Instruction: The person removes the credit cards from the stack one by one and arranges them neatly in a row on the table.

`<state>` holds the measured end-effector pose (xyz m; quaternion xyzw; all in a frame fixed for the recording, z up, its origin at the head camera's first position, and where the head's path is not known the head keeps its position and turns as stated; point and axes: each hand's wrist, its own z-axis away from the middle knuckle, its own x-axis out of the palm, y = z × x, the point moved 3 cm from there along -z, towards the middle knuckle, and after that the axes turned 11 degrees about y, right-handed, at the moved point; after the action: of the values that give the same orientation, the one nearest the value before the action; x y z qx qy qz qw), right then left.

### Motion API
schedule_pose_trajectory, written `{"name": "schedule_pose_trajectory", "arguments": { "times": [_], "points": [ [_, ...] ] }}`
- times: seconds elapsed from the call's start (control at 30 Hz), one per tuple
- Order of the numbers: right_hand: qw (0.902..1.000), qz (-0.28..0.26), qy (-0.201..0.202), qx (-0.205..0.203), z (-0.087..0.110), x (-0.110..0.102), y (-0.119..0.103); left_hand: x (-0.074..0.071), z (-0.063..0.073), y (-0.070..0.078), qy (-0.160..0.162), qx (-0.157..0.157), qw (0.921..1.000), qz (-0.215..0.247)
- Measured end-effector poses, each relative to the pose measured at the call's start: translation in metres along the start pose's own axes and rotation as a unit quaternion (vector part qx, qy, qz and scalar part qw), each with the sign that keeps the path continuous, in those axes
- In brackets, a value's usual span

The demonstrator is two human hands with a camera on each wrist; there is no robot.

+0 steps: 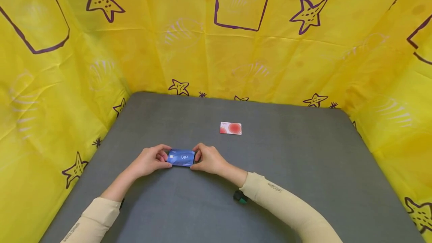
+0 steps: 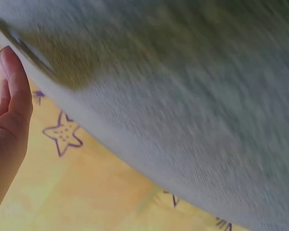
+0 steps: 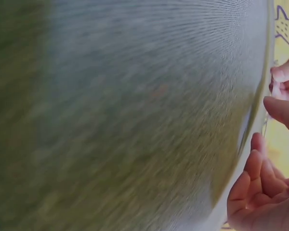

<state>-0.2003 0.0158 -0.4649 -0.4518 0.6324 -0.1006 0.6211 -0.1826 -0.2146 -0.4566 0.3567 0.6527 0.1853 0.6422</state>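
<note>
A blue card [image 1: 181, 158] with "VIP" printed in white lies between the two hands in the head view, its printed face up. My left hand [image 1: 152, 159] pinches its left end between thumb and fingers. The right end is pinched the same way by my right hand [image 1: 210, 160]. Farther back on the table, a white card with red round shapes [image 1: 231, 128] lies flat, apart from both hands. The left wrist view has the left hand [image 2: 12, 106] at its left edge; the right wrist view catches the right hand [image 3: 265, 192] low on the right.
A dark grey cloth-covered table [image 1: 287, 160] spreads under the hands. Yellow curtains [image 1: 209, 55] with purple starfish drawings enclose its back and both sides. Cream sleeves cover the forearms, and a dark band [image 1: 240, 197] is on the right wrist.
</note>
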Motion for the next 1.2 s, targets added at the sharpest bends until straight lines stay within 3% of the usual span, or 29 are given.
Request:
{"name": "schedule_pose_trajectory", "arguments": {
  "times": [0.4, 0.83, 1.2],
  "points": [
    [0.9935, 0.113, -0.013, 0.007, -0.010, 0.022, -0.012, -0.014, 0.007, -0.014, -0.008, 0.016, 0.9998, -0.010],
    [0.9882, 0.152, -0.006, -0.016, -0.014, 0.030, -0.020, -0.022, 0.008, -0.025, -0.004, 0.016, 0.9997, -0.015],
    [0.9819, 0.182, 0.002, -0.053, -0.014, 0.029, -0.022, -0.021, 0.010, -0.029, -0.001, -0.007, 0.9999, -0.013]
  ]
}}
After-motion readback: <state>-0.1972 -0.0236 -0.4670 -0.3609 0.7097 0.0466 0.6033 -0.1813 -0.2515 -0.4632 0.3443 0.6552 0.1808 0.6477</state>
